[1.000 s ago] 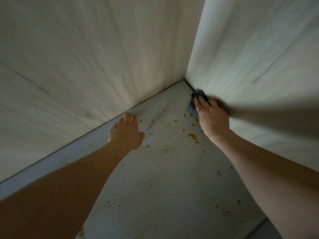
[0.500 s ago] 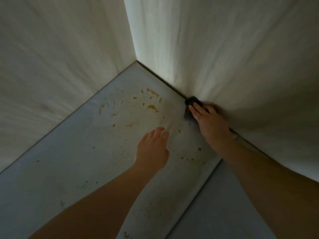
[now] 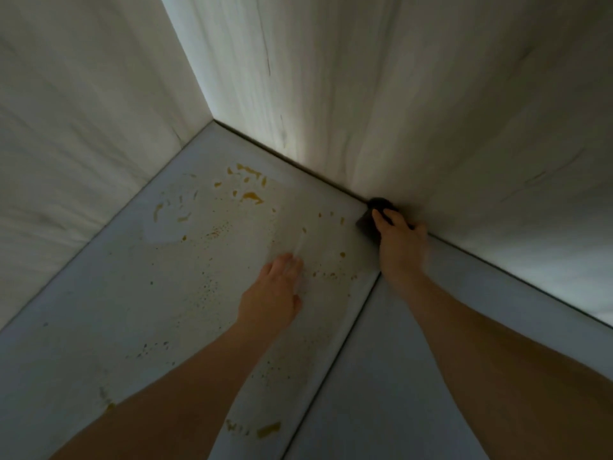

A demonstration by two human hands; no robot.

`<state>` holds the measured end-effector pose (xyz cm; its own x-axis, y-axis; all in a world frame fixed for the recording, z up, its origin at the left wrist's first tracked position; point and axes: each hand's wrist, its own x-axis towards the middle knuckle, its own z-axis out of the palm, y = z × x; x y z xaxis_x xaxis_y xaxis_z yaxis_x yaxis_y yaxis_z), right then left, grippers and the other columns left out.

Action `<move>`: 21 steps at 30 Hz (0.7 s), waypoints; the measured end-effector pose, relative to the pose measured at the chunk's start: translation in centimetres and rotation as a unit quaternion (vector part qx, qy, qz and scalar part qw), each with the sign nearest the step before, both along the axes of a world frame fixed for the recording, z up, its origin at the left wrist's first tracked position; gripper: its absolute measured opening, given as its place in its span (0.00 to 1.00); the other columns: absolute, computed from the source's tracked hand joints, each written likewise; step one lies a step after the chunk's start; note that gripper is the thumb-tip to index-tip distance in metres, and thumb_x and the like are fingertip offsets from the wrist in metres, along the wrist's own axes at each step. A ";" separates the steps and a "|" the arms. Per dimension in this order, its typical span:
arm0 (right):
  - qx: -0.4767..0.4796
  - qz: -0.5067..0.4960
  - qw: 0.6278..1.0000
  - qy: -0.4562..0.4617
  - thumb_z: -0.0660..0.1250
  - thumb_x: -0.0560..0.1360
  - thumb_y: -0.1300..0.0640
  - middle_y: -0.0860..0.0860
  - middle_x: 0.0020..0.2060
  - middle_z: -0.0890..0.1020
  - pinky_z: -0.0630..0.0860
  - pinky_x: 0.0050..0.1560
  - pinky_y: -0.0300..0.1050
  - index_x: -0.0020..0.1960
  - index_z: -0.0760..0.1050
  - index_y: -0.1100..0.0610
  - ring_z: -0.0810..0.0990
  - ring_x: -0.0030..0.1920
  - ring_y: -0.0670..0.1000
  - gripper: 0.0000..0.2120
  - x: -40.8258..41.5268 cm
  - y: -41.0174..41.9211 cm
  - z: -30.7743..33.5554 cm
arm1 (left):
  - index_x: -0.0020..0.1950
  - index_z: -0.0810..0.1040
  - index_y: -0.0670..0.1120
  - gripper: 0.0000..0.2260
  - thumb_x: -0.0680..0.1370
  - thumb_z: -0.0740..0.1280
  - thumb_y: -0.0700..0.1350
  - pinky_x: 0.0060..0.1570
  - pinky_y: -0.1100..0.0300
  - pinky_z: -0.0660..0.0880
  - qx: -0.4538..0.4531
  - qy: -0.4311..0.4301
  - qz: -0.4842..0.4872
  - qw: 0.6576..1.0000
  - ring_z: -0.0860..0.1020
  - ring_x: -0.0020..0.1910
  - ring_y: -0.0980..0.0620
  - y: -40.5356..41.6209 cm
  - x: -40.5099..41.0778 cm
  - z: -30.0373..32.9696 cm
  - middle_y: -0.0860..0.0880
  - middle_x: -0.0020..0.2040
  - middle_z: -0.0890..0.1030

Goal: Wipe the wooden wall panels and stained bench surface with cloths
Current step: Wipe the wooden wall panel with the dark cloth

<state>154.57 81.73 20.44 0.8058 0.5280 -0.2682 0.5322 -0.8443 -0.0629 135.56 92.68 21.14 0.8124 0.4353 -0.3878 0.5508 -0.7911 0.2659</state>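
Note:
Two pale wooden wall panels, the left panel (image 3: 83, 144) and the right panel (image 3: 398, 94), meet in a corner above a grey bench surface (image 3: 116, 310). Yellow-brown stains (image 3: 252, 196) and fine specks dot the bench near the corner. My right hand (image 3: 401, 244) grips a small dark cloth (image 3: 368, 224) and presses it into the joint where the right panel meets the bench. Only the cloth's front edge shows past my fingers. My left hand (image 3: 275, 293) lies flat on the speckled bench, fingers straight and blurred, holding nothing.
A dark seam (image 3: 348, 333) runs from under my right hand toward the bottom edge, splitting off a second bench section (image 3: 381, 393). More yellow stains (image 3: 268, 428) sit near the bottom of the view. The light is dim.
My right hand slid the cloth along the foot of the right panel, away from the corner. My left hand moved from beside the left panel to the middle of the bench.

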 end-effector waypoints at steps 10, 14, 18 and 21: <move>0.095 -0.146 0.976 0.129 0.61 0.77 0.62 0.55 0.70 0.56 0.66 0.65 0.50 0.77 0.52 0.52 0.66 0.63 0.59 0.32 -4.4 -0.5 0.5 | 0.78 0.52 0.48 0.27 0.80 0.59 0.46 0.66 0.54 0.68 0.002 -0.011 -0.018 1.000 0.58 0.72 0.46 0.1 -0.4 -0.9 0.49 0.76 0.53; 0.117 -0.150 0.970 0.151 0.60 0.77 0.63 0.54 0.70 0.55 0.69 0.60 0.49 0.77 0.52 0.51 0.66 0.61 0.61 0.32 -7.9 -1.1 0.3 | 0.77 0.56 0.49 0.26 0.80 0.60 0.44 0.65 0.54 0.68 -0.002 -0.030 -0.025 0.999 0.61 0.71 0.47 -0.4 -2.5 -0.6 0.49 0.75 0.56; 0.132 -0.138 0.969 0.153 0.60 0.77 0.64 0.53 0.69 0.55 0.68 0.60 0.48 0.77 0.53 0.50 0.65 0.60 0.61 0.32 -11.4 -2.0 0.3 | 0.76 0.57 0.48 0.25 0.80 0.60 0.44 0.66 0.55 0.65 0.007 -0.037 -0.031 0.999 0.63 0.70 0.46 -1.5 -5.2 -0.3 0.49 0.74 0.58; 0.129 -0.137 0.970 0.154 0.59 0.76 0.64 0.53 0.71 0.55 0.66 0.61 0.48 0.77 0.54 0.48 0.63 0.63 0.62 0.32 -14.1 -2.6 0.5 | 0.76 0.57 0.49 0.25 0.80 0.60 0.44 0.67 0.56 0.62 0.012 -0.034 -0.023 0.999 0.61 0.71 0.47 -2.4 -7.5 -0.4 0.50 0.75 0.57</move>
<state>140.47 79.10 20.97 0.8286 0.3856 -0.4058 0.2120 -0.8870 -0.4101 128.06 90.30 20.72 0.8560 0.4060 -0.3202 0.4953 -0.8216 0.2824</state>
